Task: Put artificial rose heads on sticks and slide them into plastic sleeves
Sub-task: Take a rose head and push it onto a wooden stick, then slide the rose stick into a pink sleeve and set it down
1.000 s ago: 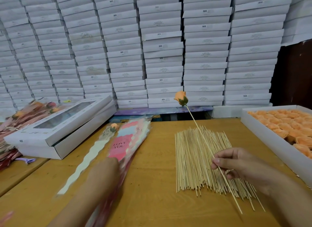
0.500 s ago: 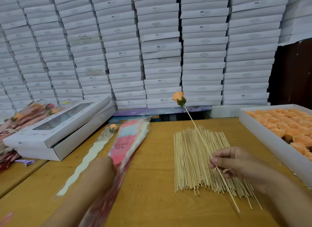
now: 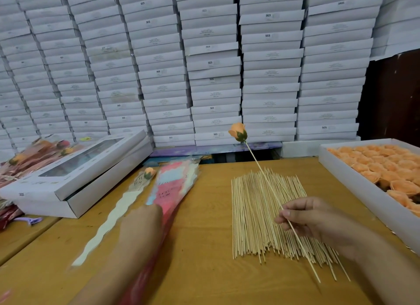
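My right hand [image 3: 318, 223] pinches a thin stick [image 3: 270, 186] with an orange rose head [image 3: 237, 132] on its far tip, held up over the pile of sticks [image 3: 254, 213]. My left hand [image 3: 143, 220] is blurry on the plastic sleeves [image 3: 172, 186]; I cannot tell its grip. More rose heads fill the white box [image 3: 354, 186] on the right.

left hand [image 3: 145, 216]: bare, motion-blurred | left forearm: bare, no sleeve in view | right hand [image 3: 316, 220]: bare | right forearm: bare, no sleeve in view
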Available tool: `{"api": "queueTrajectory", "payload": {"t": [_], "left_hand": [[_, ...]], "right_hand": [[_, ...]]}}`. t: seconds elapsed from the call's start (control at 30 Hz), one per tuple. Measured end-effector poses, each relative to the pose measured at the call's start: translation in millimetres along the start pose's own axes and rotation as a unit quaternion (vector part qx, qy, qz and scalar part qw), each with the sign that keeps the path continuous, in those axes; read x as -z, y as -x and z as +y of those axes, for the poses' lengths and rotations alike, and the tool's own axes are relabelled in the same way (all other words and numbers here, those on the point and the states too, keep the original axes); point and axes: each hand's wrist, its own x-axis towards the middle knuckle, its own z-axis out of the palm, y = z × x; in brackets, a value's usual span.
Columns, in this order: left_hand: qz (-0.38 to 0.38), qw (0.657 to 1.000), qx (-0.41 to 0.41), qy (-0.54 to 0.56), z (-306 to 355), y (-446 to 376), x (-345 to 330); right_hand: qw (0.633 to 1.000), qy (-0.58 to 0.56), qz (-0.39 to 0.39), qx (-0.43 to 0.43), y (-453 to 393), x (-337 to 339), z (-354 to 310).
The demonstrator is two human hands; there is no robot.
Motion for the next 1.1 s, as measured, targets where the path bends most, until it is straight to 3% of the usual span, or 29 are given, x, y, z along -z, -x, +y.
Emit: {"api": "queueTrajectory", "payload": {"t": [0.2,0.37,0.4,0.5,0.57,0.83,1.1], "left_hand": [[0.009,0.989,-0.114,0.099,65.0,36.7,24.9],[-0.034,0.963,-0.24,0.12,130.0,71.7,40.3],[-0.044,0.959,-0.256,0.114,140.1,78.4,41.8],[0.025,0.946,-0.317,0.056,156.0,96.0,51.1],[0.018,0.936,-0.35,0.042,160.6,107.6,45.7],[0.06,0.942,-0.329,-0.004,159.6,114.8,31.2],[0.034,0.936,-0.349,0.015,162.5,122.0,36.3]], "right_hand": [[0.996,-0.089,-0.02,-0.024,-3.0,-6.7,4.3],[0.992,-0.115,-0.006,-0.047,-4.1,-10.3,7.8],[0.992,-0.115,0.0,-0.053,-4.4,-11.1,8.3],[0.993,-0.098,0.008,-0.065,-4.3,-11.7,8.4],[0.994,-0.081,0.013,-0.068,-4.7,-10.3,8.1],[0.996,-0.058,0.044,-0.043,-2.5,-1.4,1.4],[0.993,-0.029,0.088,-0.078,-5.5,3.1,6.0]]}}
